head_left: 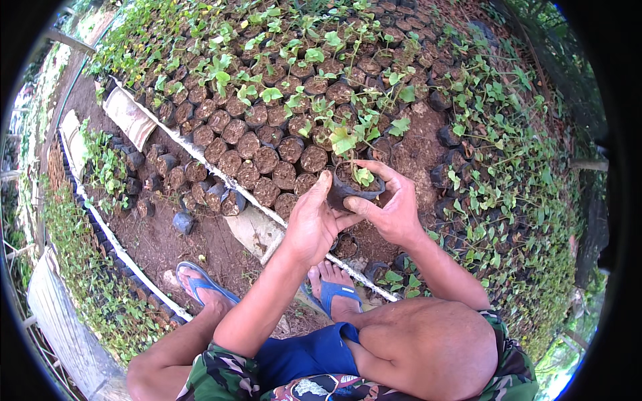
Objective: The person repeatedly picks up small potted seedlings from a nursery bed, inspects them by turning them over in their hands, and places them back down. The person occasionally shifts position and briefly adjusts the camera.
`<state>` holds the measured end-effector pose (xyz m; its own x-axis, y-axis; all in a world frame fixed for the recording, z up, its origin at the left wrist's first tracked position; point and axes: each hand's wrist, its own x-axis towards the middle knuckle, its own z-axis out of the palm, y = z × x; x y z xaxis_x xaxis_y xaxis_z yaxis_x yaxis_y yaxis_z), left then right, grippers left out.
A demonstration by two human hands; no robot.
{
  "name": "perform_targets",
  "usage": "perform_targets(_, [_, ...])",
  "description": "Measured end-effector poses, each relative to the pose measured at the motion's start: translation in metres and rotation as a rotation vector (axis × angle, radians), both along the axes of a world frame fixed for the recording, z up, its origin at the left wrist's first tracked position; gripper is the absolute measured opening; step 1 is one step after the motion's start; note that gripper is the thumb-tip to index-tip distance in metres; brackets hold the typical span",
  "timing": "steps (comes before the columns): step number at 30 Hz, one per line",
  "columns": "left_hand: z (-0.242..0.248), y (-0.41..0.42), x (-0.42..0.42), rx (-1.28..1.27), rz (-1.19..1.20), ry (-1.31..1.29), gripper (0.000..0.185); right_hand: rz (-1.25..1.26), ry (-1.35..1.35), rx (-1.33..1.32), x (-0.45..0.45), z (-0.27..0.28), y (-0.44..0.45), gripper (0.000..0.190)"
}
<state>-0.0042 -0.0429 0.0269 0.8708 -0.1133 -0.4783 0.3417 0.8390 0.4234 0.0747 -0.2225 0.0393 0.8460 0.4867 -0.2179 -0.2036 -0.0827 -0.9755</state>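
Between both hands I hold a black plastic nursery bag (346,193) of soil with a green seedling (346,143) growing from it. My left hand (316,218) grips the bag's left side, thumb up along its wall and fingers beneath. On the other side my right hand (393,203) presses its thumb to the near wall, with the index finger over the far rim by the stem. The seedling has broad lobed leaves, one of them drooping low over the soil. Just beyond the hands stand rows of soil-filled nursery bags (266,159), packed close together.
A white rope-like border (200,155) runs diagonally between the bed and the dirt path. Loose bags (183,223) lie on the path beside my sandalled feet (336,290). Leafy seedlings (501,200) fill the right side. A pale curved slab (253,230) rests under the border.
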Motion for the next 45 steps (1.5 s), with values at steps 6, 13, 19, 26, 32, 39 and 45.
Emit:
perform_targets(6, [-0.015, -0.005, 0.0, 0.055, 0.01, 0.088, 0.04, 0.106, -0.278, -0.092, -0.003, -0.003, -0.004, 0.09])
perform_targets(13, [-0.007, -0.006, -0.001, 0.042, 0.069, 0.084, 0.039, -0.004, -0.304, 0.051, 0.01, 0.002, -0.004, 0.061])
perform_targets(19, [-0.007, -0.007, 0.003, 0.122, -0.001, 0.081, 0.041, -0.005, -0.5, -0.154, 0.019, 0.012, -0.002, 0.02])
perform_targets(26, [-0.008, -0.003, 0.004, 0.018, -0.001, 0.102, 0.037, -0.022, -0.487, -0.13, 0.019, 0.016, -0.001, 0.021])
perform_targets(32, [-0.007, -0.005, 0.006, 0.014, 0.015, 0.095, 0.038, -0.008, -0.527, -0.098, 0.019, 0.016, -0.001, 0.019])
perform_targets(39, [-0.007, -0.005, 0.009, 0.019, 0.015, 0.098, 0.036, -0.008, -0.52, -0.12, 0.019, 0.016, -0.004, 0.022])
perform_targets(45, [-0.007, -0.007, 0.008, 0.008, 0.021, 0.085, 0.037, -0.009, -0.504, -0.111, 0.018, 0.014, -0.007, 0.028])
